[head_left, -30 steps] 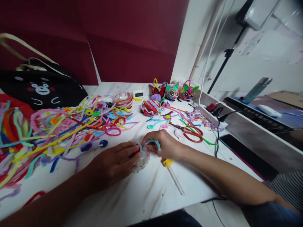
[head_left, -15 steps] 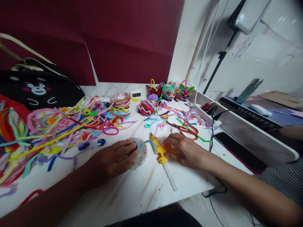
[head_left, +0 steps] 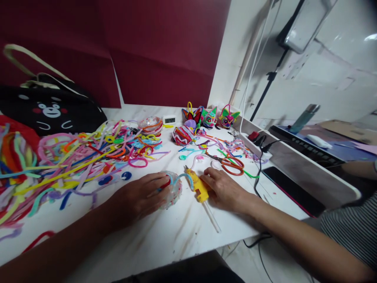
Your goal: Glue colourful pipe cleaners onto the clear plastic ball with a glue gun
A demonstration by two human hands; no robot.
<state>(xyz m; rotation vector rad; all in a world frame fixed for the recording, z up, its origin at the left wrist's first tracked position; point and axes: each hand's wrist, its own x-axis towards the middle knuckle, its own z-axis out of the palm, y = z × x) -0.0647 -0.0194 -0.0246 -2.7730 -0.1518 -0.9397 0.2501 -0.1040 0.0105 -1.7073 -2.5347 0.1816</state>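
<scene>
My left hand [head_left: 150, 193] is closed around a clear, speckled plastic ball or bowl [head_left: 176, 194] on the table. A light blue pipe cleaner [head_left: 185, 175] arches out of it to the right, and a bit of red shows by my fingertips. My right hand [head_left: 222, 188] lies over the handle side of a yellow glue gun [head_left: 200, 189], fingers curled on it. The gun lies flat with its nozzle pointing away, and a clear glue stick [head_left: 212, 218] protrudes from its back. My palm hides the handle. Orange-handled scissors [head_left: 232, 164] lie just beyond my right hand.
A big heap of colourful pipe cleaners [head_left: 79, 165] covers the left side, before a black bag [head_left: 53, 112]. Decorated balls [head_left: 184, 134] and animal-face ornaments [head_left: 209, 117] stand at the back. A phone [head_left: 290, 190] lies right, near another person's striped sleeve [head_left: 353, 226].
The view has shifted slightly. My right hand now covers the glue gun's handle, which showed between my fingers before. My left hand stays on the clear plastic piece.
</scene>
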